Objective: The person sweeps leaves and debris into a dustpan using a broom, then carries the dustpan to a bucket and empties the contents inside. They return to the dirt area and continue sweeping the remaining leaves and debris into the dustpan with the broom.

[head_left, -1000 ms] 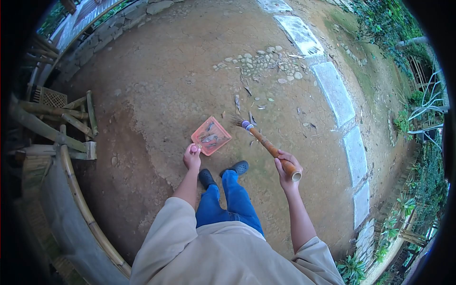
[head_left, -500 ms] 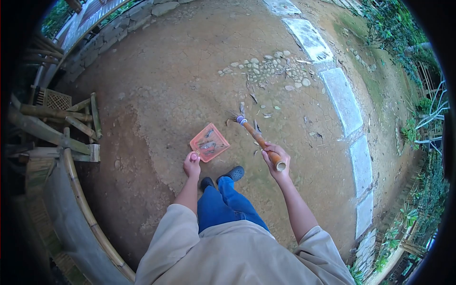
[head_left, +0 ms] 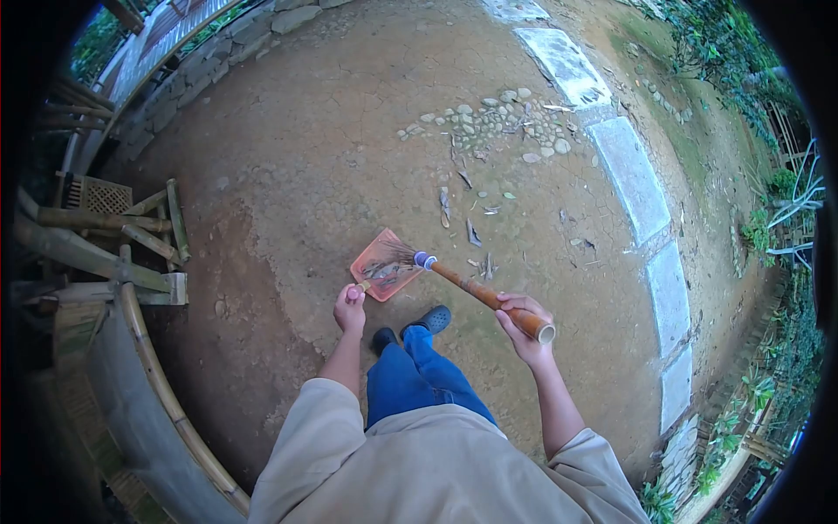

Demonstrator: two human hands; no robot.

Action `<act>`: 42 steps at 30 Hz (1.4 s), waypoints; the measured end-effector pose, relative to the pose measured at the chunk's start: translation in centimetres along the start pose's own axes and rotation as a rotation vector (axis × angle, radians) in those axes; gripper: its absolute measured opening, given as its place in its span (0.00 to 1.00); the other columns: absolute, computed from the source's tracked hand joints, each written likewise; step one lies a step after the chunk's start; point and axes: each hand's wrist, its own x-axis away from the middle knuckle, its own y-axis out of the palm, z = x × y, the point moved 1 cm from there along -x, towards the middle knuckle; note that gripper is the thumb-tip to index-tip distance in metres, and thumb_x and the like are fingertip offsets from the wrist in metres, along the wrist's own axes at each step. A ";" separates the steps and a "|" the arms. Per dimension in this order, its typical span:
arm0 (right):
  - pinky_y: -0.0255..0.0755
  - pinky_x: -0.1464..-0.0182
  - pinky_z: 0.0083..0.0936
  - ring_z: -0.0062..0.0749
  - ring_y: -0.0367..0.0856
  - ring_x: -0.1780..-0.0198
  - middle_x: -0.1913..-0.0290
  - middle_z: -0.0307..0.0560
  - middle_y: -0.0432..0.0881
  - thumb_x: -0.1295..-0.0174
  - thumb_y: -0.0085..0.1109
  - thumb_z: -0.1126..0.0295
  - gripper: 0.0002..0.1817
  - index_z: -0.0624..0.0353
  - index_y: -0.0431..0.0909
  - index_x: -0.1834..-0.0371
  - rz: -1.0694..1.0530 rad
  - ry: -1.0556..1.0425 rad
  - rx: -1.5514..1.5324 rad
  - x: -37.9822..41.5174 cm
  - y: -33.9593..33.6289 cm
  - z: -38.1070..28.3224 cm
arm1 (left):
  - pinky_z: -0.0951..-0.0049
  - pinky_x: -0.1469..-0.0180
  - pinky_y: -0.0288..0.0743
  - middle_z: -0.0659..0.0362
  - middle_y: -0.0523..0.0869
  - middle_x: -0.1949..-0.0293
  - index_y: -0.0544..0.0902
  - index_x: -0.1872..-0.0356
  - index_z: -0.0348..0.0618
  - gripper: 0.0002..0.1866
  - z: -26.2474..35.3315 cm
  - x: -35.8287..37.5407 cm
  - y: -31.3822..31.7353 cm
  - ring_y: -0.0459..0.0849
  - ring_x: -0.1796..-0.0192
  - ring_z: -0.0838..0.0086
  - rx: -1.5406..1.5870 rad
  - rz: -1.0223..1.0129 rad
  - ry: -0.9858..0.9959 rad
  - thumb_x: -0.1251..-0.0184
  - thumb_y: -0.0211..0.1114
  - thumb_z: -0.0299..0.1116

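Note:
My left hand (head_left: 349, 307) is closed around the handle of an orange dustpan (head_left: 403, 281), which rests on the bare earth just ahead of my feet. Dry leaves lie in the pan, partly covered by bristles. In my right hand (head_left: 525, 330) is a short broom (head_left: 476, 290) with a thick bamboo handle and a purple-and-white binding. Its thin bristles reach over the right side of the dustpan. Several dry leaves (head_left: 473, 232) are scattered on the ground to the right of the pan.
Small stones (head_left: 502, 122) are set in the dirt ahead. A line of pale slabs (head_left: 630, 179) runs along the right, with plants (head_left: 768, 437) beyond. Bamboo furniture (head_left: 131, 227) and a curved bamboo rail (head_left: 161, 375) stand on the left.
The broom head has swung left and down from the ground onto the dustpan, while my right hand moved slightly right and lower. The dustpan stays almost in place.

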 end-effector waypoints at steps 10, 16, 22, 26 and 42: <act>0.76 0.42 0.32 0.37 0.86 0.48 0.54 0.50 0.87 0.44 0.69 0.82 0.08 0.62 0.81 0.64 0.287 0.067 0.026 7.2 -3.1 -3.3 | 0.71 0.41 0.80 0.56 0.85 0.49 0.82 0.46 0.37 0.20 2.2 2.6 -0.4 0.85 0.46 0.70 -0.018 -0.182 0.118 0.40 0.70 0.17; 0.75 0.41 0.30 0.35 0.85 0.47 0.52 0.50 0.87 0.43 0.69 0.82 0.07 0.63 0.81 0.63 0.526 0.134 0.078 14.6 -3.8 -4.1 | 0.72 0.41 0.79 0.57 0.85 0.49 0.82 0.45 0.38 0.21 1.8 4.3 0.6 0.84 0.45 0.71 0.018 -0.299 0.160 0.40 0.71 0.18; 0.76 0.42 0.31 0.36 0.85 0.48 0.52 0.51 0.87 0.41 0.69 0.80 0.06 0.63 0.82 0.63 0.759 0.220 0.067 19.7 -4.2 -2.4 | 0.72 0.41 0.80 0.57 0.85 0.49 0.82 0.45 0.38 0.21 2.1 6.9 1.5 0.85 0.45 0.71 -0.108 -0.376 0.188 0.41 0.71 0.18; 0.76 0.42 0.31 0.36 0.86 0.48 0.52 0.50 0.87 0.42 0.70 0.79 0.06 0.62 0.82 0.63 0.792 0.237 0.141 20.9 -4.6 -0.4 | 0.72 0.41 0.80 0.57 0.85 0.49 0.82 0.45 0.38 0.21 1.3 7.9 2.7 0.85 0.46 0.71 -0.076 -0.428 0.181 0.41 0.71 0.18; 0.77 0.41 0.36 0.45 0.86 0.45 0.54 0.50 0.87 0.46 0.71 0.80 0.09 0.60 0.81 0.64 0.587 0.206 0.255 20.3 -6.0 6.6 | 0.66 0.49 0.79 0.55 0.89 0.54 0.84 0.48 0.47 0.21 -2.6 11.4 7.6 0.88 0.51 0.65 -0.399 -0.332 0.239 0.44 0.75 0.26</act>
